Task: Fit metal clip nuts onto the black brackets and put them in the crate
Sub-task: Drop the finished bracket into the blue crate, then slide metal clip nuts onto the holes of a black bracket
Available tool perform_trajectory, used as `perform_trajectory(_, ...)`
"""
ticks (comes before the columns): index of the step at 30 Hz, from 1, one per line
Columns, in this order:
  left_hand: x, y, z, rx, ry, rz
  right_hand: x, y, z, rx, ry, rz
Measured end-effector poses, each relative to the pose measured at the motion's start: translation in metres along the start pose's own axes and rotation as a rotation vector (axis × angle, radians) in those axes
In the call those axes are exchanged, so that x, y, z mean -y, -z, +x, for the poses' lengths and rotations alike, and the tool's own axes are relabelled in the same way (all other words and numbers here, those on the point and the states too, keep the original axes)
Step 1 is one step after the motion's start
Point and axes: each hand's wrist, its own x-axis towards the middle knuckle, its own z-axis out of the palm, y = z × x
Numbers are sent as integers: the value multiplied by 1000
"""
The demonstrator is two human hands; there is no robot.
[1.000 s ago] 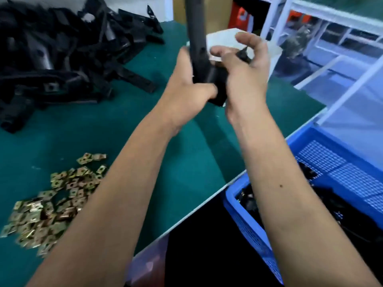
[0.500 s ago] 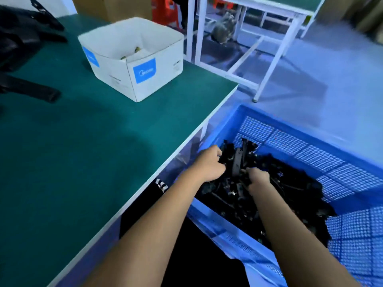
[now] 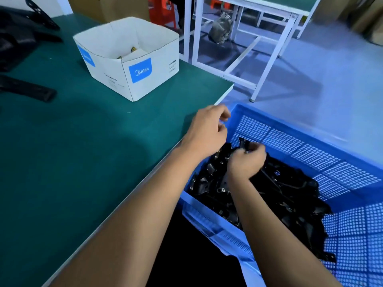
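A blue perforated plastic crate (image 3: 300,131) is seen beside the right edge of a green-topped table (image 3: 83,152), and a heap of black brackets (image 3: 279,193) fitted with small metal clip nuts (image 3: 220,190) is piled inside it. The right hand (image 3: 246,162) is lowered into the crate onto the heap, its fingers curled round the end of one black bracket (image 3: 243,142) that sticks up toward the far wall of the crate. The left hand (image 3: 207,129) is held above the crate's near-left corner, at the table edge; its fingers are loosely curled and nothing is seen held in them. On the table, a white cardboard box (image 3: 132,73) printed with blue Midea labels is placed with its flaps open, and a few small metal pieces can be made out inside it, too small to be told apart. Further black brackets (image 3: 27,90) are left lying at the left edge of the table. A white-framed table (image 3: 269,21) is seen standing on the grey floor beyond.
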Motion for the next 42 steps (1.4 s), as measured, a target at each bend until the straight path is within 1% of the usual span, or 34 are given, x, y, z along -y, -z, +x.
perform_trajectory(2, -12, 21, 9, -105, -66, -42, 51, 2, -9, -78, 326, 146)
perform_trajectory(4, -20, 47, 14, -237, -107, -55, 98, 2, -23, -84, 539, 249)
perform_trajectory(7, -18, 100, 8, -434, -93, -51, 159, -2, -55, 36, 697, 395)
perform_trajectory(10, -9, 150, -9, -577, -25, -83, 201, -15, -90, 190, 737, 546)
perform_trajectory(12, 4, 197, -38, -716, 54, -44, 223, -36, -136, 391, 741, 610)
perform_trajectory(14, 20, 244, -70, -840, 133, 27, 238, -57, -190, 665, 758, 510)
perform_trajectory(16, 39, 288, -112, -925, 212, 123, 244, -75, -247, 1084, 776, 305)
perform_trajectory(18, 58, 328, -156, -997, 290, 219, 243, -86, -300, 1505, 790, 22)
perform_trajectory(19, 69, 343, -176, -1040, 332, 262, 241, -89, -320, 1658, 813, -132)
perform_trajectory(20, 80, 359, -198, -1098, 380, 313, 240, -92, -341, 1763, 879, -276)
perform_trajectory(22, 101, 382, -239, -1191, 492, 446, 240, -96, -376, 1832, 1065, -497)
perform_trajectory(23, 112, 391, -256, -1184, 574, 543, 242, -96, -390, 1843, 1142, -559)
perform_trajectory(25, 132, 399, -278, -1057, 763, 668, 248, -95, -407, 1885, 1247, -636)
perform_trajectory(27, 143, 405, -283, -991, 904, 591, 253, -91, -415, 1932, 1355, -703)
perform_trajectory(28, 147, 407, -282, -971, 938, 558, 254, -89, -416, 1967, 1405, -719)
perform_trajectory(30, 151, 409, -280, -924, 917, 557, 254, -84, -416, 2067, 1482, -713)
perform_trajectory(31, 152, 409, -281, -931, 882, 546, 252, -83, -416, 2121, 1512, -705)
perform_trajectory(35, 150, 410, -285, -1038, 783, 451, 244, -84, -415, 2226, 1620, -583)
perform_trajectory(36, 149, 409, -285, -1022, 755, 462, 242, -85, -414, 2253, 1614, -528)
perform_trajectory(38, 147, 408, -283, -909, 666, 472, 237, -90, -408, 2310, 1537, -366)
perform_trajectory(39, 145, 407, -281, -828, 615, 446, 233, -93, -405, 2340, 1440, -261)
perform_trajectory(40, 143, 405, -280, -750, 581, 414, 229, -96, -402, 2367, 1292, -157)
perform_trajectory(41, 142, 402, -279, -701, 560, 402, 225, -100, -400, 2379, 1115, -69)
perform_trajectory(42, 141, 399, -278, -694, 538, 424, 221, -104, -398, 2373, 946, 3)
